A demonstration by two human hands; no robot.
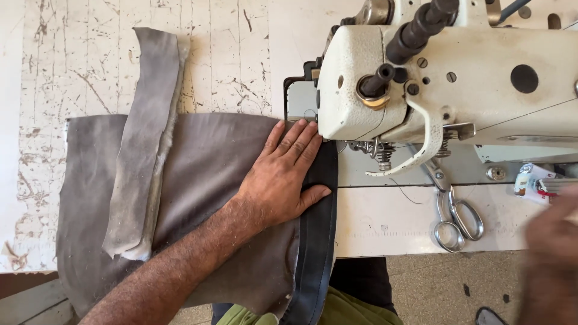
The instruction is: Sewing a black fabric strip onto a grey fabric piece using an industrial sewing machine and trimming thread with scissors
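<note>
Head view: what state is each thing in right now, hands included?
Left hand: flat, palm down, pressing the grey fabric.
Right hand: blurred at the frame edge, holding nothing that shows.
Grey fabric: spread on the table, near edge hanging off.
Dark trim: lying along the fabric's right edge.
Loose grey strip: lying on top of the fabric.
Scissors: closed, lying on the table.

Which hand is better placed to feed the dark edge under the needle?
Probably the left hand: it lies flat on the grey fabric beside the dark edge strip. The right hand is blurred, off the fabric.
</note>
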